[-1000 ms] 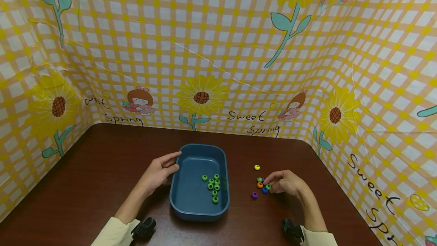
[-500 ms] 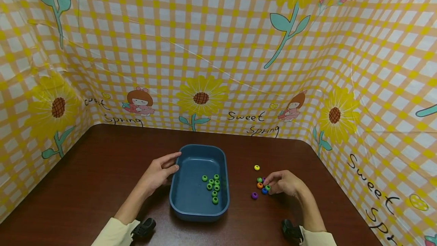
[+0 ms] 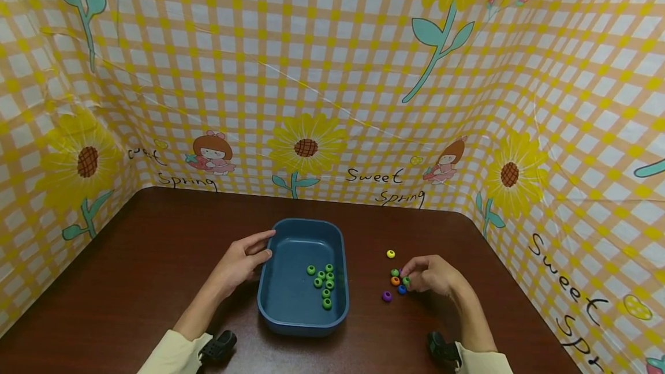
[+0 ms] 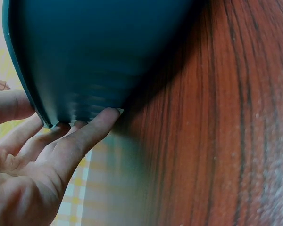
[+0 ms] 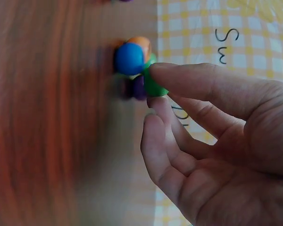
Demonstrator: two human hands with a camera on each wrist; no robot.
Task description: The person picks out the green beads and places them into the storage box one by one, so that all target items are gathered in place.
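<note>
In the head view a blue plastic bin [image 3: 291, 316] stands on the table with several green beads [image 3: 329, 284] inside. My left hand [image 3: 240, 262] holds its left wall; in the left wrist view the thumb lies at the rim and the fingers [image 4: 80, 141] touch the outer side. To the right of the bin, my right hand [image 3: 435, 276] pinches a green bead [image 5: 154, 82] between thumb and fingertip. Close by lie a blue bead [image 3: 402, 290], an orange bead [image 3: 395, 281], another green bead [image 3: 395, 273] and a purple bead [image 5: 139, 88], partly hidden by the fingers in the head view.
A yellow bead [image 3: 391, 254] lies farther back on the brown table [image 3: 171, 241], and a second purple bead [image 3: 387, 296] nearer the front. Checked cloth with sunflowers [image 3: 306, 148] walls in the back and both sides.
My right hand has shifted slightly up and away, and the pinched green bead has moved with it, off the blue bead. My left hand and the bin stay put.
</note>
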